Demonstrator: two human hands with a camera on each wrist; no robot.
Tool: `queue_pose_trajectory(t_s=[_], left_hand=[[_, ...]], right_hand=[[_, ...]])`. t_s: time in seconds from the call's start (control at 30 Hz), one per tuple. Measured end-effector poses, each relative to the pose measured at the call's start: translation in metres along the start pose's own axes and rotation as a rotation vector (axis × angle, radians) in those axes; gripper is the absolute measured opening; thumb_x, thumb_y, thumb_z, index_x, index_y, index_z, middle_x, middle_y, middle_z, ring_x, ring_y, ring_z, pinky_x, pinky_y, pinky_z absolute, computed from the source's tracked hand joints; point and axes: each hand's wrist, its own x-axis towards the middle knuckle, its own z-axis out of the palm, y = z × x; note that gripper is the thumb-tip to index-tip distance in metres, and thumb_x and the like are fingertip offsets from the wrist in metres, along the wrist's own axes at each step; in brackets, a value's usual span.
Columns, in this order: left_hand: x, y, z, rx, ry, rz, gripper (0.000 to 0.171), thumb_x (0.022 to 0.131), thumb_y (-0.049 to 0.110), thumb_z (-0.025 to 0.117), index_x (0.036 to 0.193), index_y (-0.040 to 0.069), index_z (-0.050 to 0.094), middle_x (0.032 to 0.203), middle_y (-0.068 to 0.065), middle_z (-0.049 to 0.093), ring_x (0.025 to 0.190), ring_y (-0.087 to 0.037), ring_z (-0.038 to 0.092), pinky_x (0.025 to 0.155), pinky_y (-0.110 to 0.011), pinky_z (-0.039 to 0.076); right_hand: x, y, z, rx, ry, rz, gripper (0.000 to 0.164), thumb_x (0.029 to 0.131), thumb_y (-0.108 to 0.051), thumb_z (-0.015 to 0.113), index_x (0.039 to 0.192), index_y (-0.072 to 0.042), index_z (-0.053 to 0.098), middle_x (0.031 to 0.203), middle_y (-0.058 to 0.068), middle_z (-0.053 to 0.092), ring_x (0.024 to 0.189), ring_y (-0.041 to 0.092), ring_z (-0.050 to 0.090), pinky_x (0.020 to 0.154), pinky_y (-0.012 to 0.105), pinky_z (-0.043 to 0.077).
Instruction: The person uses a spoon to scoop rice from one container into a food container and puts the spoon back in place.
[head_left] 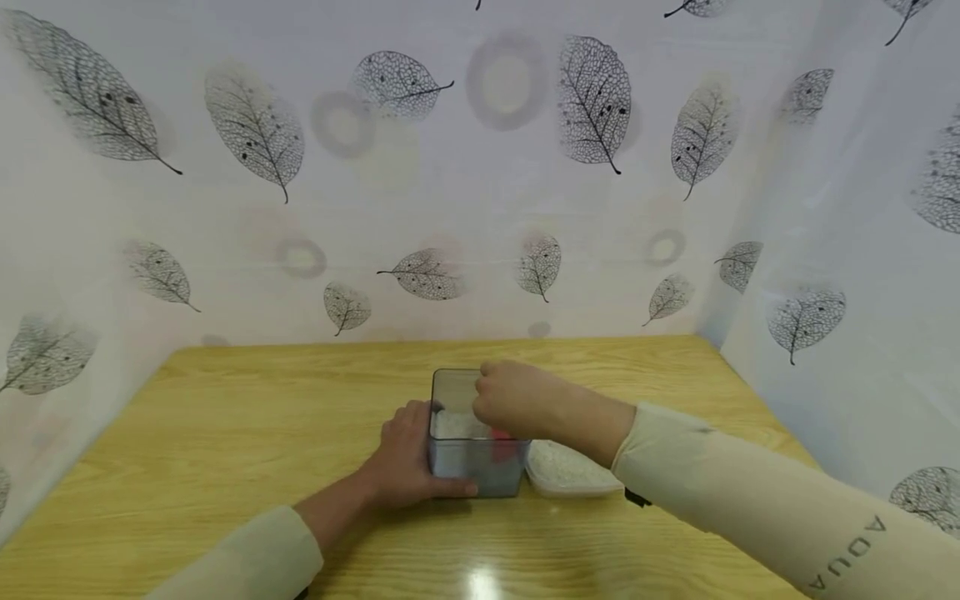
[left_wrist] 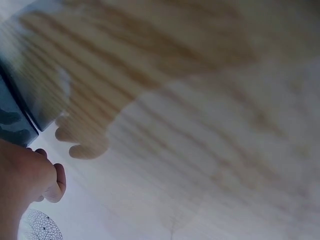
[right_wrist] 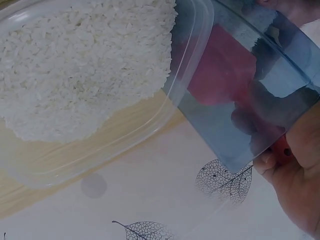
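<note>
A clear grey-blue plastic box [head_left: 480,467] stands on the table with white rice [head_left: 457,425] inside. My left hand [head_left: 408,454] grips it from the left, its thumb lying along the low front side; the left wrist view catches this hand [left_wrist: 30,175] beside the box's edge. Above the box's right side, my right hand [head_left: 517,400] holds a red scoop [right_wrist: 222,65] by the handle. The scoop's wide blade is inside the box, seen through the wall. To the right, under my right forearm, a shallow clear tub [head_left: 573,487] holds more rice [right_wrist: 85,70].
The wood-grain table [head_left: 262,417] reaches back to a white curtain [head_left: 480,192] printed with dark leaves. More of this curtain hangs along the left and right sides. The tub stands close against the box's right side.
</note>
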Motion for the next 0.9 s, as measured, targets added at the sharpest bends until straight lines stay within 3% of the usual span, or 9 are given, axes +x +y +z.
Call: queue_pose_trajectory(t_s=[0.2, 0.6, 0.9], left_hand=[[-0.002, -0.001, 0.001, -0.006, -0.002, 0.001, 0.112, 0.059, 0.073, 0.082, 0.138, 0.006, 0.039, 0.116, 0.000, 0.049, 0.104, -0.016, 0.042, 0.095, -0.045, 0.030], [-0.003, -0.002, 0.002, -0.011, -0.003, -0.010, 0.114, 0.058, 0.074, 0.082, 0.140, 0.008, 0.038, 0.118, 0.002, 0.048, 0.105, -0.015, 0.041, 0.095, -0.044, 0.029], [-0.001, 0.000, 0.001, -0.011, 0.002, -0.006, 0.114, 0.058, 0.074, 0.082, 0.139, 0.007, 0.038, 0.120, -0.001, 0.048, 0.107, -0.017, 0.042, 0.096, -0.046, 0.030]], right_hand=[[-0.003, -0.001, 0.006, 0.084, 0.090, -0.001, 0.009, 0.079, -0.015, 0.079, 0.079, -0.018, 0.071, 0.079, -0.005, 0.065, 0.074, 0.014, 0.052, 0.071, 0.028, 0.044], [-0.005, -0.002, 0.009, 0.181, 0.111, 0.020, 0.007, 0.085, -0.016, 0.076, 0.090, -0.018, 0.074, 0.086, -0.006, 0.067, 0.081, 0.012, 0.053, 0.075, 0.024, 0.046], [-0.007, 0.001, 0.013, 0.257, 0.238, 0.003, 0.011, 0.082, -0.013, 0.076, 0.085, -0.020, 0.069, 0.079, -0.007, 0.063, 0.079, 0.012, 0.053, 0.073, 0.024, 0.045]])
